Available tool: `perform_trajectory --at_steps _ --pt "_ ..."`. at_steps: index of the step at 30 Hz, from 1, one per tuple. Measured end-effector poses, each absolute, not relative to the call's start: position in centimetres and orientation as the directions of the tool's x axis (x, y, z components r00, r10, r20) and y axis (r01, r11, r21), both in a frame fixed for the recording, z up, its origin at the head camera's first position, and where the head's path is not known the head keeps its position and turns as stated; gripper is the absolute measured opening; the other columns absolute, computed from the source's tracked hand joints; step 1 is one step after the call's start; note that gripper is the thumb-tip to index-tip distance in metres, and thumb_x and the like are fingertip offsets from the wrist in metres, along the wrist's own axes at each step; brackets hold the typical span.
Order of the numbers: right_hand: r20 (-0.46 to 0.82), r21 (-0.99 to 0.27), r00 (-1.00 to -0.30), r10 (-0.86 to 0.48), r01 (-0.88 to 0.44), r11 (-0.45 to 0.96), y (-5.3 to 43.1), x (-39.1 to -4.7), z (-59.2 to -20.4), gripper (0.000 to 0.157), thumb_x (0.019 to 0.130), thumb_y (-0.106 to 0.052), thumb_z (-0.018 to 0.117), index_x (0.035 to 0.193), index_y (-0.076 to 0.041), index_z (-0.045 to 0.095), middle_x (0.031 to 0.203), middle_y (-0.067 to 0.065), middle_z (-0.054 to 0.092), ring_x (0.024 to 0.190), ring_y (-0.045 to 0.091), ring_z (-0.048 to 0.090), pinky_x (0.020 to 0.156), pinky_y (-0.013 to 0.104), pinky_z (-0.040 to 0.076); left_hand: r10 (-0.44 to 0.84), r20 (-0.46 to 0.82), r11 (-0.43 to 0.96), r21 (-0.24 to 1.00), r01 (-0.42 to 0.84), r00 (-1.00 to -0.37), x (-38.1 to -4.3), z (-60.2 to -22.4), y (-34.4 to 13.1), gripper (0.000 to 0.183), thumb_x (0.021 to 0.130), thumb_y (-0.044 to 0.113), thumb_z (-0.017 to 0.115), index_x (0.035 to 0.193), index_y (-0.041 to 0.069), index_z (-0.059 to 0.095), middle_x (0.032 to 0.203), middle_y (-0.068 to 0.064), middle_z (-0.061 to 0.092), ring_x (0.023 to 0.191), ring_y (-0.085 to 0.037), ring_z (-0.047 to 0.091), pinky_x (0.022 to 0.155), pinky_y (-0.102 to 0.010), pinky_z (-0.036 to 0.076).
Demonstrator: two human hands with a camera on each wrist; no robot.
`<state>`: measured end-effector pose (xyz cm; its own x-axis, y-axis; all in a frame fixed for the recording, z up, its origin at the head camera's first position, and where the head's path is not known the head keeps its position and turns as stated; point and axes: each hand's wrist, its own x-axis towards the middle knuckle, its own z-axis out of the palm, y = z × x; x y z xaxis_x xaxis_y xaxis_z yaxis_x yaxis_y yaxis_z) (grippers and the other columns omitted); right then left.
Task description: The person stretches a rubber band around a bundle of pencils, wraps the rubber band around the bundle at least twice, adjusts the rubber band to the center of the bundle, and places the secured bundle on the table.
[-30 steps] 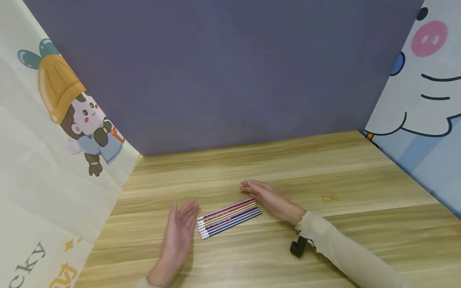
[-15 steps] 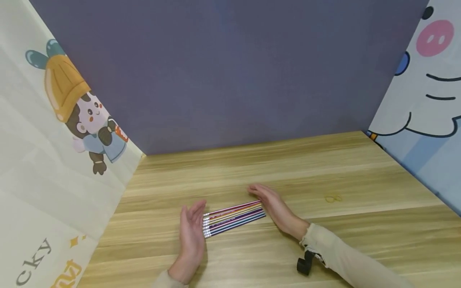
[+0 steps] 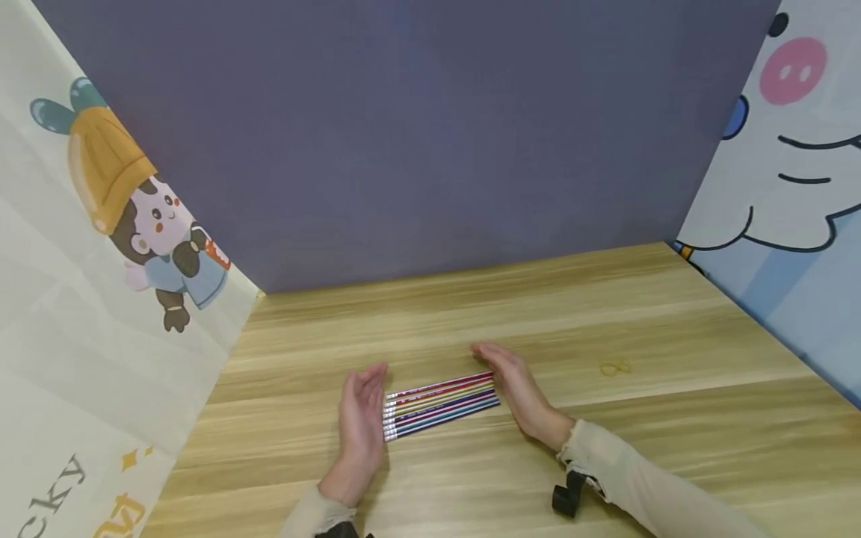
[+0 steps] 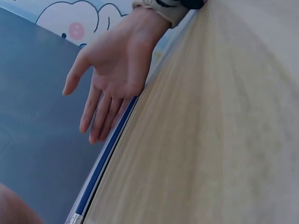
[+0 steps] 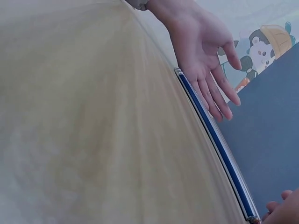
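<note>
Several striped pencils (image 3: 440, 406) lie side by side on the wooden table, their white eraser ends to the left in the head view. My left hand (image 3: 363, 415) stands on edge at those eraser ends, palm inward and fingers straight. At the opposite ends my right hand (image 3: 521, 388) is held likewise, its palm against or very near them. From the left wrist view, a dark blue pencil (image 4: 105, 163) is the nearest of the row, running up to the right palm. In the right wrist view the left fingers (image 5: 217, 95) are extended behind the eraser ends.
Thin yellow rubber bands (image 3: 615, 368) lie on the table (image 3: 511, 299) right of the right hand. A dark grey panel (image 3: 430, 149) rises at the back. Printed cartoon sheets flank the left and right sides. A black wrist mount (image 3: 567, 499) hangs below the right sleeve.
My left hand has moved right, from apart to up against the eraser ends. Those ends now line up more evenly. The right hand has shifted slightly right and stays by the other ends.
</note>
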<state>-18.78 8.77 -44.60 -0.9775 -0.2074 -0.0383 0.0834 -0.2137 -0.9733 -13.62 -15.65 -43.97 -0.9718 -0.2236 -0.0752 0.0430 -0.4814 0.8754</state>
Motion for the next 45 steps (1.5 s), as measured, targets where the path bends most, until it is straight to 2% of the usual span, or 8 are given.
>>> perform_trajectory --at_steps 10,16,20,25,29,36,39,45 --pt "-0.010 -0.950 -0.959 -0.282 0.097 -0.298 8.1 -18.4 -44.5 0.055 0.104 -0.030 0.049 0.144 0.008 0.042 0.152 0.024 0.038 0.143 0.035 0.034 0.123 0.043 0.016 -0.175 -0.122 -0.421 0.906 -0.038 -0.977 -12.3 -43.3 -16.8 0.060 0.108 0.044 0.029 0.138 -0.006 0.043 0.149 -0.020 0.045 0.140 -0.026 0.039 0.123 -0.038 0.018" --pt "0.010 -0.961 -0.948 -0.317 0.078 -0.265 9.1 -19.4 -44.3 0.057 0.105 -0.037 0.046 0.147 0.002 0.040 0.155 0.021 0.036 0.145 0.033 0.031 0.123 0.046 0.011 -0.201 -0.095 -0.416 0.909 -0.003 -0.975 -12.8 -43.2 -16.9 0.052 0.110 0.036 0.028 0.134 -0.007 0.046 0.144 -0.020 0.050 0.138 -0.027 0.042 0.122 -0.039 0.021" --pt "0.031 -0.952 -0.927 -0.375 0.087 -0.294 9.4 -19.9 -44.7 0.056 0.107 -0.033 0.042 0.148 0.005 0.037 0.156 0.026 0.032 0.145 0.035 0.030 0.123 0.046 0.011 -0.212 -0.100 -0.450 0.893 0.006 -0.972 -13.1 -43.6 -16.6 0.049 0.110 0.034 0.028 0.132 -0.005 0.048 0.142 -0.018 0.052 0.137 -0.027 0.042 0.122 -0.039 0.019" --pt "0.060 -0.949 -0.895 -0.442 0.087 -0.305 9.3 -19.6 -45.2 0.060 0.107 -0.036 0.040 0.150 0.006 0.033 0.157 0.024 0.030 0.146 0.032 0.029 0.124 0.044 0.009 -0.268 -0.092 -0.485 0.873 0.052 -0.959 -12.8 -44.0 -15.5 0.050 0.110 0.033 0.027 0.126 -0.007 0.052 0.140 -0.021 0.054 0.135 -0.025 0.045 0.121 -0.037 0.022" --pt "0.066 -0.953 -0.904 -0.422 0.068 -0.296 9.3 -19.0 -45.4 0.061 0.106 -0.039 0.042 0.149 0.005 0.036 0.157 0.022 0.033 0.146 0.030 0.031 0.123 0.046 0.008 -0.306 -0.086 -0.484 0.872 0.077 -0.948 -12.4 -44.2 -14.9 0.053 0.110 0.035 0.027 0.125 -0.008 0.053 0.139 -0.023 0.054 0.134 -0.026 0.046 0.121 -0.036 0.024" --pt "0.061 -0.962 -0.925 -0.375 0.047 -0.271 9.1 -18.4 -45.7 0.056 0.107 -0.035 0.042 0.144 0.005 0.043 0.155 0.024 0.035 0.144 0.031 0.033 0.123 0.046 0.009 -0.305 -0.061 -0.457 0.885 0.089 -0.950 -12.0 -45.0 -14.4 0.056 0.109 0.040 0.028 0.120 -0.006 0.058 0.136 -0.020 0.058 0.140 -0.028 0.040 0.124 -0.041 0.012" --pt "0.064 -0.962 -0.931 -0.360 0.039 -0.271 9.0 -18.3 -45.5 0.054 0.106 -0.035 0.043 0.142 0.006 0.045 0.152 0.024 0.039 0.143 0.031 0.036 0.123 0.046 0.011 -0.303 -0.050 -0.443 0.891 0.095 -0.952 -11.9 -45.0 -14.3 0.055 0.109 0.039 0.028 0.117 -0.005 0.060 0.133 -0.019 0.061 0.140 -0.029 0.041 0.124 -0.042 0.011" --pt "0.023 -0.969 -0.924 -0.382 0.074 -0.237 9.3 -18.5 -45.2 0.056 0.105 -0.037 0.045 0.143 0.003 0.046 0.152 0.020 0.041 0.144 0.029 0.034 0.123 0.045 0.011 -0.245 -0.079 -0.416 0.909 0.031 -0.966 -12.0 -44.3 -14.9 0.049 0.110 0.034 0.028 0.123 -0.004 0.058 0.142 -0.019 0.054 0.142 -0.027 0.038 0.124 -0.041 0.013"
